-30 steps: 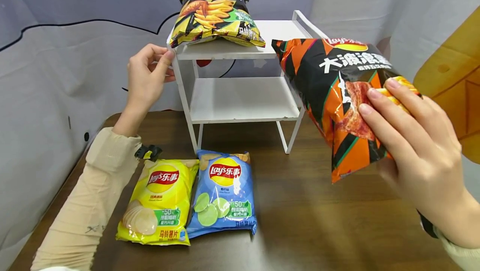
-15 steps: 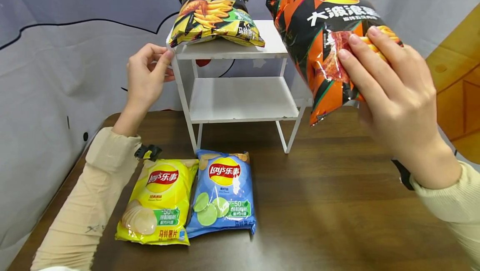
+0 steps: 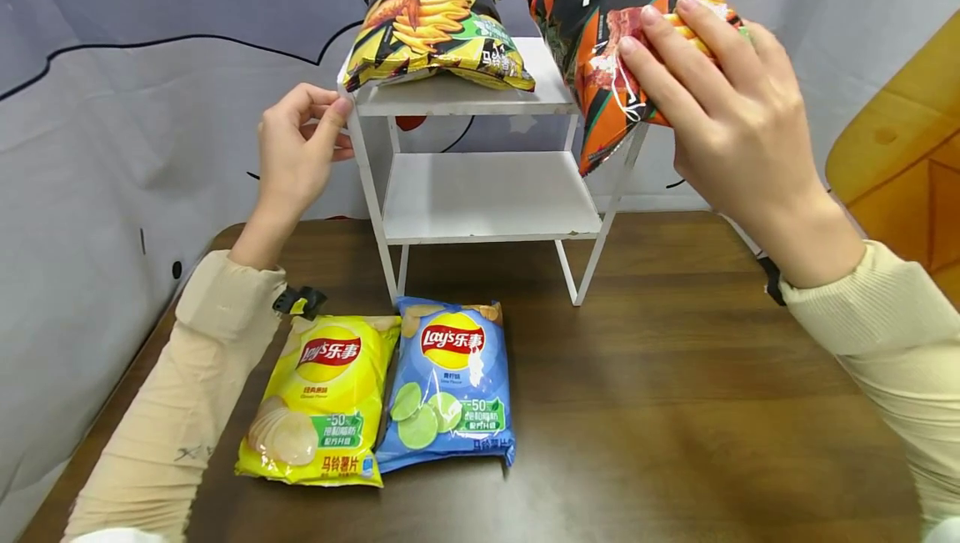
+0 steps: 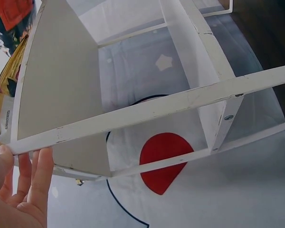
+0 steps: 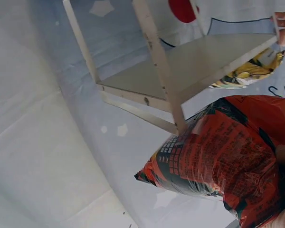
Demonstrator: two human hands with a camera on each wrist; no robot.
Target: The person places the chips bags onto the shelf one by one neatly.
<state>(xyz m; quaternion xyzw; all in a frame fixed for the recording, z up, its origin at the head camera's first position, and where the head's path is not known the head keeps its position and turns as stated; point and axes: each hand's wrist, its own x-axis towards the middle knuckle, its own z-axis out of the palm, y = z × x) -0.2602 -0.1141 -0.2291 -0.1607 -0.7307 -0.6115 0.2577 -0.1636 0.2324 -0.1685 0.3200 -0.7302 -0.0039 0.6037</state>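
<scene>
My right hand (image 3: 735,109) grips an orange-and-black bag of potato chips (image 3: 592,34), raised over the right side of the white two-tier shelf (image 3: 498,193). The bag's printed back faces the right wrist view. With thumb and fingers, my left hand (image 3: 300,147) pinches the shelf's front left upright near the top. In the left wrist view that hand (image 4: 26,185) has the thumb on one side of the bar and the fingers on the other. A yellow-and-black bag of potato chips (image 3: 438,34) lies on the left of the top tier.
On the brown table (image 3: 675,409), a yellow chip bag (image 3: 318,401) lies beside a blue chip bag (image 3: 448,384), in front of the shelf. A dark cable (image 3: 187,38) runs across the curtain (image 3: 150,151) behind.
My right hand has lifted the orange-and-black bag of potato chips up and to the left, from beside the shelf to above its right side. My left hand stays on the upright.
</scene>
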